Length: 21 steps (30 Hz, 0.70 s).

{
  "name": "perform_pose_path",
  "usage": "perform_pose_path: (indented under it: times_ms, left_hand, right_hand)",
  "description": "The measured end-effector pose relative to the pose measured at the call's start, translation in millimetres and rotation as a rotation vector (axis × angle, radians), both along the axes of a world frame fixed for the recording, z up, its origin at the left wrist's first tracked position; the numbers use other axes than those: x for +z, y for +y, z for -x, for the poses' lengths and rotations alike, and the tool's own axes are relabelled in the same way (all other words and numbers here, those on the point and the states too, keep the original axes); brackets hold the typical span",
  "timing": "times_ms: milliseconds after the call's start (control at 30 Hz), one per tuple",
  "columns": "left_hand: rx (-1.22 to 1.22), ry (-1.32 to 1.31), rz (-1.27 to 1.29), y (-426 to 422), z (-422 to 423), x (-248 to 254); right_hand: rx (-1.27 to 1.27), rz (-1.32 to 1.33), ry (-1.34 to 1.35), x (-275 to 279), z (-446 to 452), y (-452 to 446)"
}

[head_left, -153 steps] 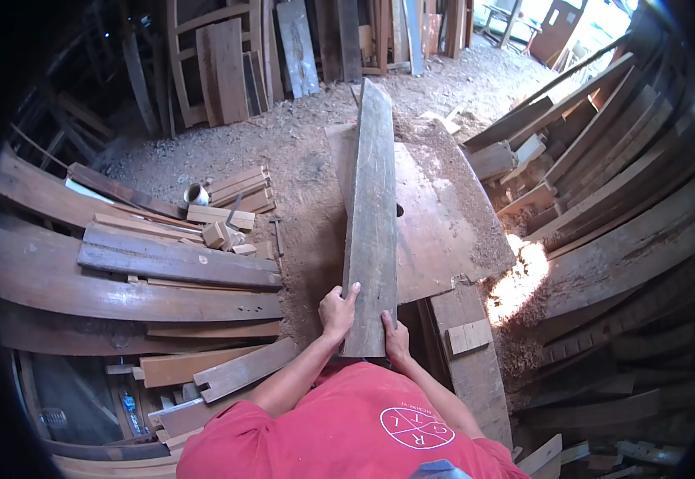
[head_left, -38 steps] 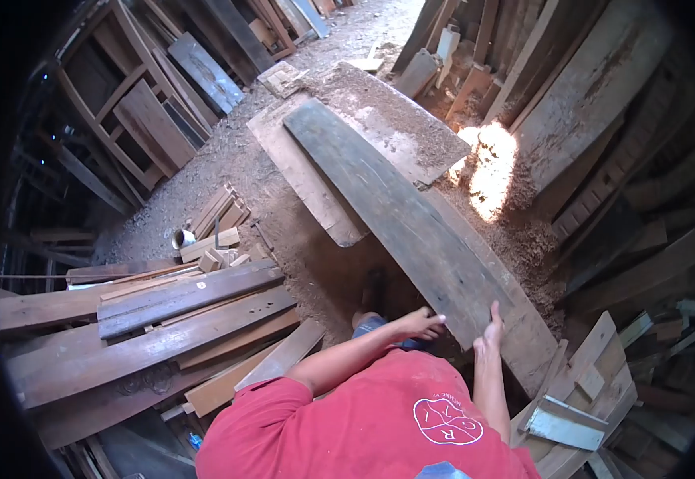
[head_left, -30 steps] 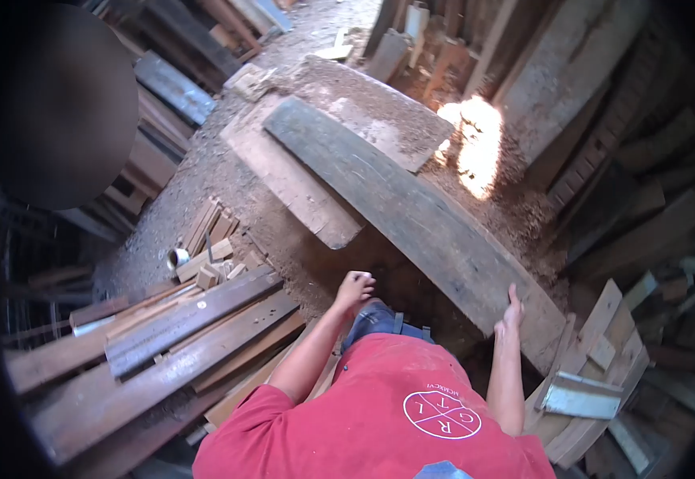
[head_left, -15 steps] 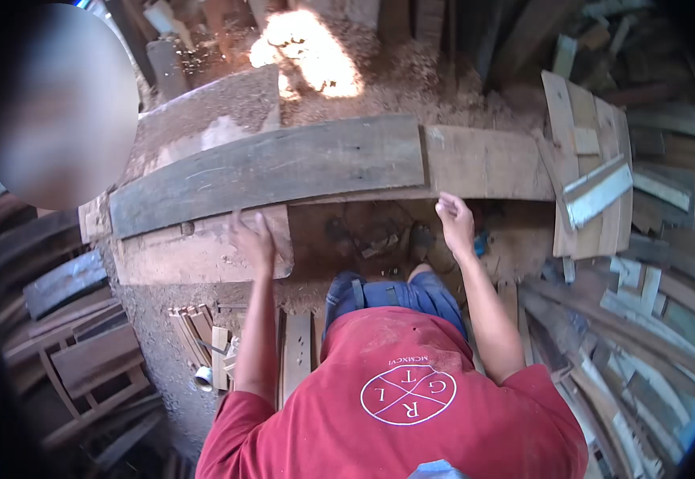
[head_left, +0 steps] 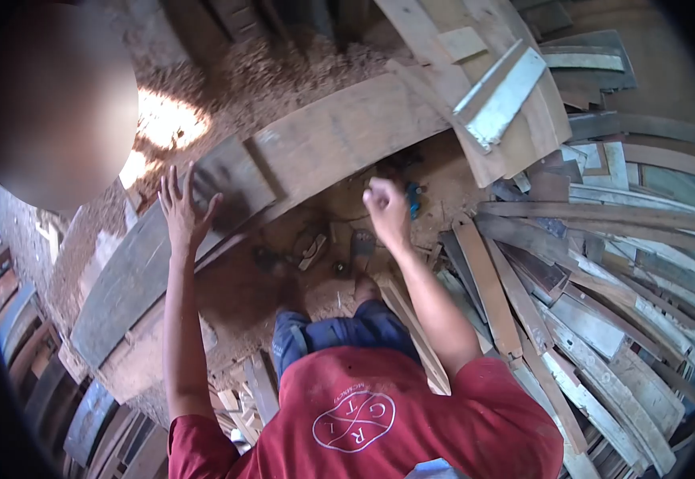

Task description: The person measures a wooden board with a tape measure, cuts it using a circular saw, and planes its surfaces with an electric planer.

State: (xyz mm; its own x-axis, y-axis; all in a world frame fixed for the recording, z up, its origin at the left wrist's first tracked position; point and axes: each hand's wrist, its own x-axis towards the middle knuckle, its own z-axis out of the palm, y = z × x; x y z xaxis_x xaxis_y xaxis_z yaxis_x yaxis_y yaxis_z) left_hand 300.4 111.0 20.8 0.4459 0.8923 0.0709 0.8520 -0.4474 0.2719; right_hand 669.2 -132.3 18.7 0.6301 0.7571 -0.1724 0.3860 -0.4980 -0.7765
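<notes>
A large, jumbled pile of offcuts [head_left: 591, 313] fills the right side of a sawdust-strewn workshop. A long grey plank [head_left: 128, 279] lies flat at the left, overlapping one end of a browner board [head_left: 347, 124] that serves as part of the surface. It looks stiff and fairly heavy, with a dry, weathered face that should grip well but may splinter. Because of its length, it would probably balance best held by both long edges, one hand either side of the middle; held by one end alone, it would likely feel end-heavy. A white-faced strip [head_left: 505, 97] rests on pale boards beyond. The person's left hand [head_left: 181, 219] is open, fingers spread over the grey plank near its end; whether it touches is unclear. The right hand [head_left: 389, 215] is loosely curled, apart from the boards, with nothing visible in it, near a small blue object [head_left: 413, 199] lower down.
</notes>
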Motion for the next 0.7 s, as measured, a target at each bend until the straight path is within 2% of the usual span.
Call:
perform_pose_path:
  times_ms: [33, 67, 100, 133, 167, 200, 233, 267, 300, 433, 500, 567, 600, 700]
  left_hand:
    - [-0.067, 0.067, -0.018, 5.4, -30.0, 2.7]
    - [-0.125, 0.147, -0.033, 6.0, -54.3, 5.2]
    - [-0.146, 0.148, -0.012, 3.5, -79.2, 9.4]
    - [-0.087, 0.229, 0.051, 0.3, -103.1, 8.4]
    - [-0.040, 0.225, 0.083, -1.6, -121.4, 7.7]
    - [0.009, 0.210, 0.046, -1.7, -128.7, -12.1]
    - [0.072, 0.242, 0.055, 0.7, -135.9, -24.8]
    - [0.128, 0.226, 0.073, 4.4, -139.8, -34.4]
    - [0.140, 0.219, 0.045, 10.3, -138.0, -42.4]
    - [0.186, 0.262, 0.060, 36.5, -114.6, -54.6]
    - [0.170, 0.218, 0.082, 38.8, -117.1, -39.0]
    - [0.135, 0.156, 0.024, 36.4, -114.9, -44.7]
    - [0.127, 0.155, 0.040, 34.5, -112.9, -45.5]
    - [0.086, 0.113, 0.035, 23.9, -99.2, -39.7]
  right_hand:
    - [-0.026, -0.145, -0.224, 3.1, -35.4, 23.5]
    - [-0.090, -0.127, -0.270, 34.8, -64.5, 53.3]
    - [-0.075, -0.202, -0.444, 36.1, -104.2, 81.1]
    - [-0.135, -0.013, -0.423, 54.3, -135.1, 112.5]
    - [-0.135, -0.125, -0.702, 21.8, -180.2, 143.6]
    - [-0.054, -0.126, -0.521, 46.9, -206.8, 172.2]
    - [-0.153, -0.069, -0.447, 24.6, -247.2, 206.1]
    - [-0.289, 0.163, -0.424, 32.4, -262.7, 234.3]
    - [-0.334, 0.221, -0.432, 15.4, -290.0, 257.3]
    - [-0.482, 0.168, -0.434, -52.5, -372.1, 308.1]
    - [-0.605, 0.129, -0.470, -63.4, -375.3, 309.7]
    - [-0.601, 0.179, -0.682, -34.5, -345.9, 300.1]
    - [-0.602, 0.196, -0.689, -31.9, -329.3, 288.7]
    - [-0.138, -0.216, -0.764, -7.1, -240.9, 236.9]
